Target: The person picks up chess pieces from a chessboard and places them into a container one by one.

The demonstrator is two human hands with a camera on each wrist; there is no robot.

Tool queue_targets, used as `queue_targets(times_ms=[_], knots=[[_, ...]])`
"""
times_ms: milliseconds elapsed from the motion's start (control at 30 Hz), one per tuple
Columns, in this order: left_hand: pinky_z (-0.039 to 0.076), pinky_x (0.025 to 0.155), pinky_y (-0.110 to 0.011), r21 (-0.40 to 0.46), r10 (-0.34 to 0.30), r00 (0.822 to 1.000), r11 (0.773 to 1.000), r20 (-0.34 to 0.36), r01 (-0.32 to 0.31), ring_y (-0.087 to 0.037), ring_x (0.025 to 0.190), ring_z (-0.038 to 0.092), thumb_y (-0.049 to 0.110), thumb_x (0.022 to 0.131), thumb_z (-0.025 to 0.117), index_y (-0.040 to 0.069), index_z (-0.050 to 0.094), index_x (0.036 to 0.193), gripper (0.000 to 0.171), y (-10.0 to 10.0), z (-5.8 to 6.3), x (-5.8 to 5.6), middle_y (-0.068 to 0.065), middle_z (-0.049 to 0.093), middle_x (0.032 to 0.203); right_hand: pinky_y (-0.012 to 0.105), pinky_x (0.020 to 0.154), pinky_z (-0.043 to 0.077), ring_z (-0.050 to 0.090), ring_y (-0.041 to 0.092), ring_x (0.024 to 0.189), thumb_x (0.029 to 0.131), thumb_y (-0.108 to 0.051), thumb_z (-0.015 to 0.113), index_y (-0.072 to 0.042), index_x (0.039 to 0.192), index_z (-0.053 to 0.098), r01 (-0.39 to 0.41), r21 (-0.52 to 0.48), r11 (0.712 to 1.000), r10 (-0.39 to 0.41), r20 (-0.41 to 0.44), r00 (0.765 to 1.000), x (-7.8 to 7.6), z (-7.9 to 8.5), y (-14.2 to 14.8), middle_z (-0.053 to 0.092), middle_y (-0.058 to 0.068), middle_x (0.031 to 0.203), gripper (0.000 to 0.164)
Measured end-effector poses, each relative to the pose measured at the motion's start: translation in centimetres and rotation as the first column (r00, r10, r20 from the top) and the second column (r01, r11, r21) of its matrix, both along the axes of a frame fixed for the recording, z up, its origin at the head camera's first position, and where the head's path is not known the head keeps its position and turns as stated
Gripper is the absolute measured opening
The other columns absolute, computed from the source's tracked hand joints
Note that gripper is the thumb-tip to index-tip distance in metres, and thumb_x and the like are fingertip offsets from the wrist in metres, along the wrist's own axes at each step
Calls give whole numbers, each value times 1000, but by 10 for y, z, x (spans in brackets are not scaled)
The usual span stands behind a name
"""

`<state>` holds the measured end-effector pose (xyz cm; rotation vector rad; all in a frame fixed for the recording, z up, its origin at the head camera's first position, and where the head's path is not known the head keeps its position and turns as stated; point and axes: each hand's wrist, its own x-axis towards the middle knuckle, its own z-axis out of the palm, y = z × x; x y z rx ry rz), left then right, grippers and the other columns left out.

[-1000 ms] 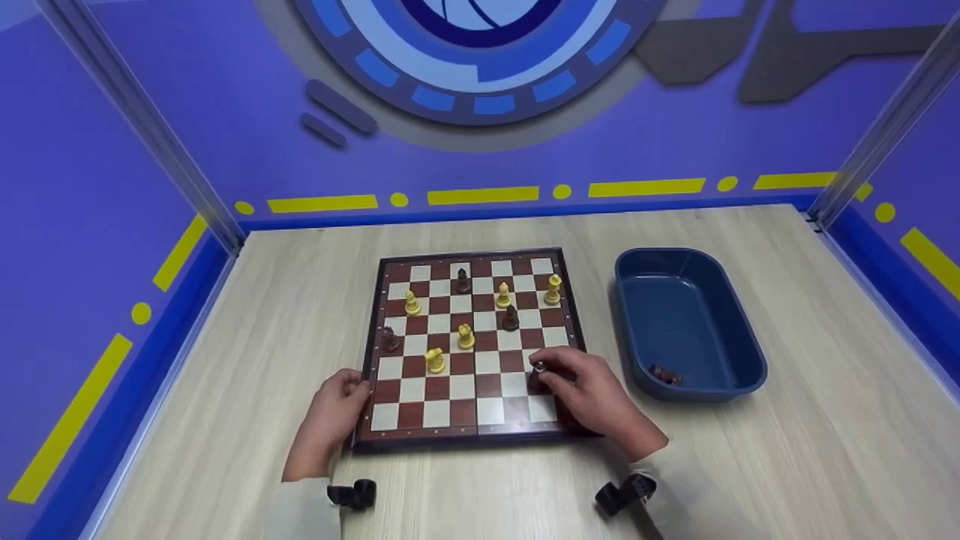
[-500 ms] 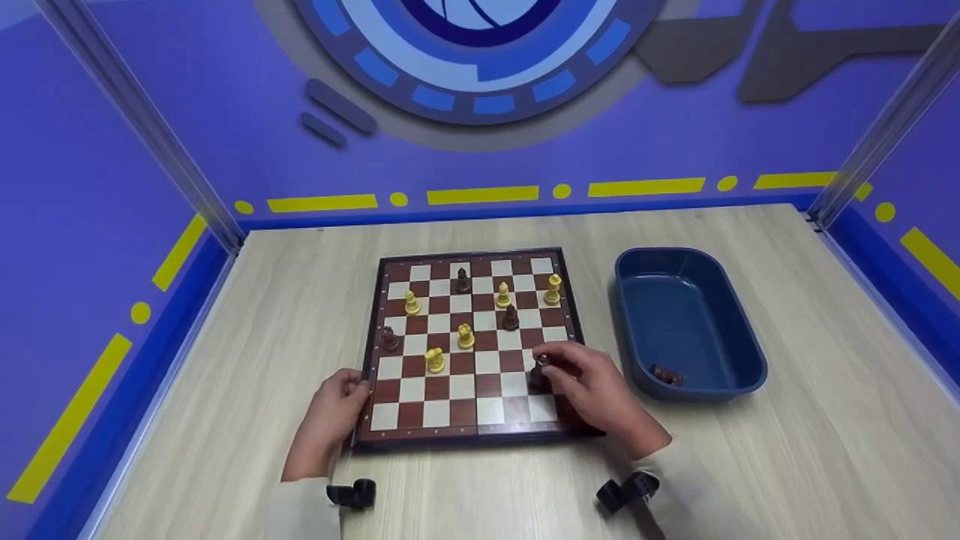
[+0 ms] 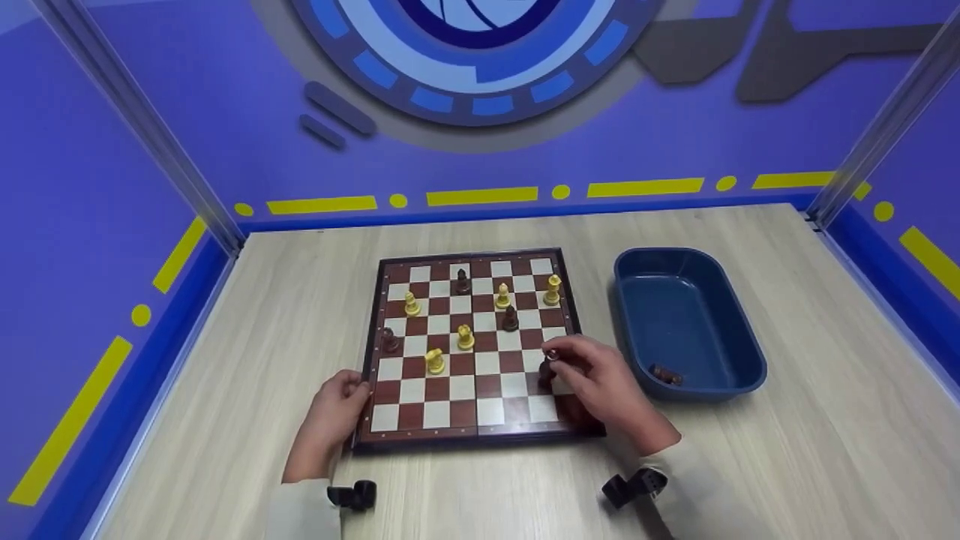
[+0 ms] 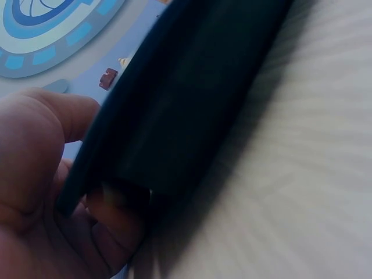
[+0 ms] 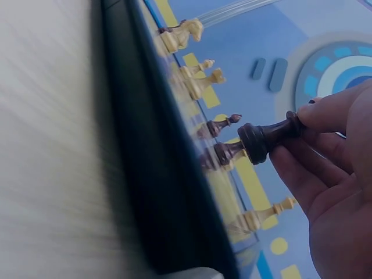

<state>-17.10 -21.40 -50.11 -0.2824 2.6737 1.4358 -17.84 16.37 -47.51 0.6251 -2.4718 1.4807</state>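
Observation:
My right hand (image 3: 604, 379) pinches a dark chess piece (image 3: 546, 373) by its top, over the near right part of the chessboard (image 3: 439, 412). In the right wrist view the held dark chess piece (image 5: 270, 138) is tilted, its round base off the board; the fingers hide its head. My left hand (image 3: 337, 405) holds the board's left edge, thumb above and fingers beneath in the left wrist view. On the squares stand several cream pieces, among them a knight (image 3: 435, 361) and a rook (image 3: 466, 337), and dark pieces (image 3: 510, 319) (image 3: 462, 282).
A deep blue bin (image 3: 739, 322) stands right of the board, with a dark piece (image 3: 665, 375) lying at its near end. Another dark piece (image 3: 389, 341) stands near the board's left edge. Blue panels enclose the wooden table (image 3: 285, 300) at the back and sides.
My right hand has shifted slightly right with the dark chess piece, which now leans and has come up off its square. The left hand stays on the board's edge.

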Motion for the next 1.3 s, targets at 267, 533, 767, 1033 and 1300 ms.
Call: queue_targets(times_ms=[267,533,767,1033,1300], knots=[[45,59,-28,26,7,1000,1000,14,-8,-12,64,53,11,97,49,-4,57,112,24,1,0,1,-5,61,77,23,81,54,67,10,90,87,-3,68,-7,110,69,42,-18,999,-42,10,999,-2,8,9,69,0,105,24],[45,59,-28,47,15,1000,999,9,-16,-12,64,54,10,96,49,-4,57,110,22,2,2,0,-6,62,77,21,83,53,65,11,95,86,-1,69,-9,111,70,91,-49,995,-89,31,996,-5,15,18,69,2,106,26],[44,57,-28,20,12,1000,1000,6,-12,-12,61,51,10,96,49,-4,57,107,20,1,0,0,-4,58,73,16,82,52,65,9,93,86,1,68,-7,110,70,126,-72,989,-125,12,992,-7,18,26,70,5,104,26],[43,58,-28,3,7,1000,1000,2,-7,-13,62,50,11,96,49,-4,57,107,20,1,-1,0,-3,57,73,17,76,53,65,8,84,85,5,68,-3,106,69,153,-174,973,-150,28,988,-10,22,37,70,11,98,23],[43,58,-28,29,13,1000,999,23,-14,-13,62,51,11,96,49,-3,56,108,20,1,-1,-1,-4,59,75,13,75,50,65,6,82,84,10,65,7,107,66,222,-198,955,-223,17,975,-7,41,45,69,20,96,23]])
